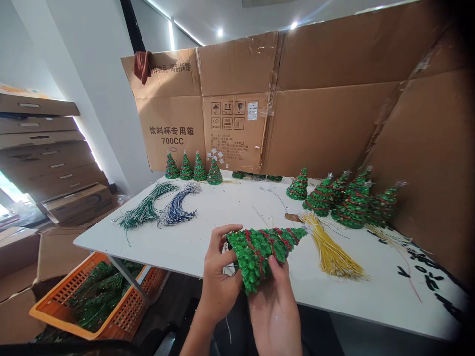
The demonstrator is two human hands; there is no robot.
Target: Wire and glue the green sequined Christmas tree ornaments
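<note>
Your left hand [219, 277] and right hand [275, 311] both clutch a beaded green tree [256, 254]; finished-looking trees [352, 205] stand far right, while a yellow wire bundle [330, 254] and blue wire bundle [176, 210] seem unused.

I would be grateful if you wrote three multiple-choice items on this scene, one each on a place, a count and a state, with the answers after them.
1. Where is the orange plastic basket?
A. Below the left end of the white table
B. On the table's right end
C. Hanging from the cardboard

2. How many green beaded trees stand in the row before the carton printed 700CC?
A. Two
B. Three
C. Four

3. What state is the tree between the left hand and right hand in?
A. Upright on the table
B. Held on its side, tip pointing right
C. Lying in the basket

Answers: 1 A, it sits beneath the tabletop's left end. 2 C, four stand side by side. 3 B, both hands hold it above the table, tip towards the yellow wires.
</note>
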